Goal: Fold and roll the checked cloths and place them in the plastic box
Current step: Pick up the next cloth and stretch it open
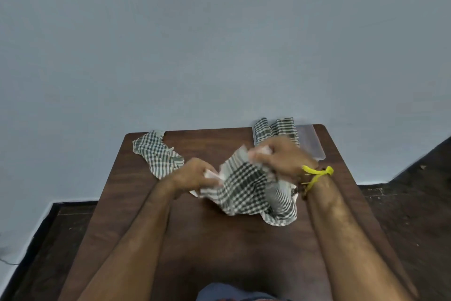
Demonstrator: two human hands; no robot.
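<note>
Head view: both hands (195, 173) (280, 156) pinch crumpled checked cloth (246, 190).

Right hand (283, 158) blurred (grip unclear); it hides part of the plastic box (310, 139).

Four checked cloths were on show in all. One crumpled cloth (246, 193) hung between two hands, the left hand (195, 173) pinching one edge and the right hand (280, 156) gripping another. A second loose cloth (156, 151) lay in a heap at the far left corner of the one wooden table (219, 247). Two rolled cloths (275, 129) stood side by side in the single clear plastic box (312, 142) at the far right corner. So that made two rolled and two unrolled. One yellow band (317, 175) was tied at the right wrist. Blur hid the exact fingers on the right.
</note>
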